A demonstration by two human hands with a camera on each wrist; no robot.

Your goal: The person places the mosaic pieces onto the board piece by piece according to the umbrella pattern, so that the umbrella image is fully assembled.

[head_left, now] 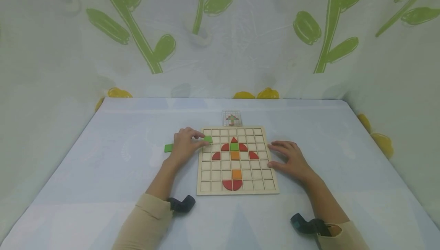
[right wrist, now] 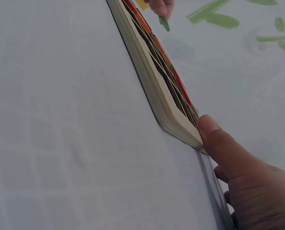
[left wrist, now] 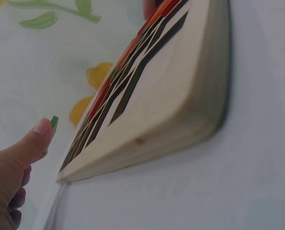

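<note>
My left hand [head_left: 185,145] pinches a green square tile [head_left: 207,139] between thumb and fingertips, over the upper left of the wooden grid board [head_left: 203,195]. In the right wrist view that tile [right wrist: 164,23] is held tilted above the board. My right hand [head_left: 292,158] rests against the board's right edge with fingers spread, its thumb [right wrist: 219,139] touching the rim. On the board lie a red triangle [head_left: 234,140], a green square [head_left: 234,146], two orange squares, one at the centre [head_left: 235,155] and one lower [head_left: 236,174], and several red rounded pieces [head_left: 227,185].
Left of the left hand, another green piece [head_left: 168,148] lies on the white table [head_left: 103,173], partly hidden by the hand. A small pattern card [head_left: 232,118] sits just behind the board. A wall covering with plant prints [head_left: 240,51] rises behind the table.
</note>
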